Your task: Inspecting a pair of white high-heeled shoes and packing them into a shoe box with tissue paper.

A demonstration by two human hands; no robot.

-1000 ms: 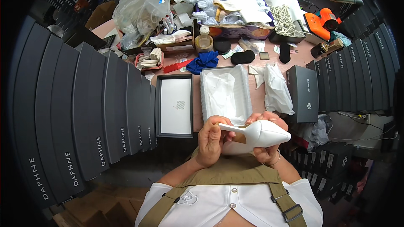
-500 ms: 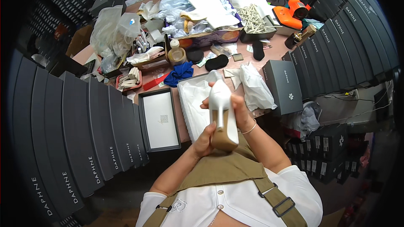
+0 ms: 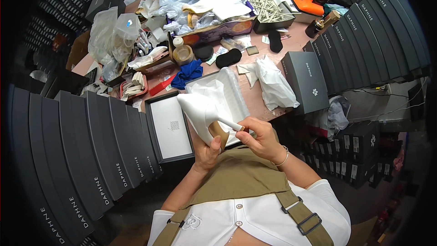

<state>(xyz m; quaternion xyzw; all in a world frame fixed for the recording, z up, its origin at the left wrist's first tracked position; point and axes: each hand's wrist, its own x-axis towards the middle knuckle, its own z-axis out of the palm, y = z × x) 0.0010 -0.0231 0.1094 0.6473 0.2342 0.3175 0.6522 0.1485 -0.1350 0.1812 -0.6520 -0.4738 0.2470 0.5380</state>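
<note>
A white high-heeled shoe (image 3: 199, 110) is held in front of me, turned on its side with its tan sole partly showing. My left hand (image 3: 207, 153) wraps round the sole side near the front part, thumb lying on the sole. With thumb and fingers, my right hand (image 3: 261, 140) pinches the tip of the slim heel. Behind the shoe lies an open shoe box lined with white tissue paper (image 3: 221, 92), partly hidden by the shoe and hands. A dark-edged box lid (image 3: 169, 117), white inside, rests to its left.
Tall stacks of dark grey shoe boxes flank me, left (image 3: 102, 141) and right (image 3: 353, 48). Crumpled white paper (image 3: 273, 84), a blue cloth (image 3: 187, 74), a glue bottle (image 3: 183, 53), black pads (image 3: 228, 58), a box of white sticks (image 3: 272, 11) and an orange tool (image 3: 306, 3) cover the table.
The shoe has swung from upright, heel toward me, to tilted left with the heel pointing right. My right hand has moved from the shoe's side to the heel tip.
</note>
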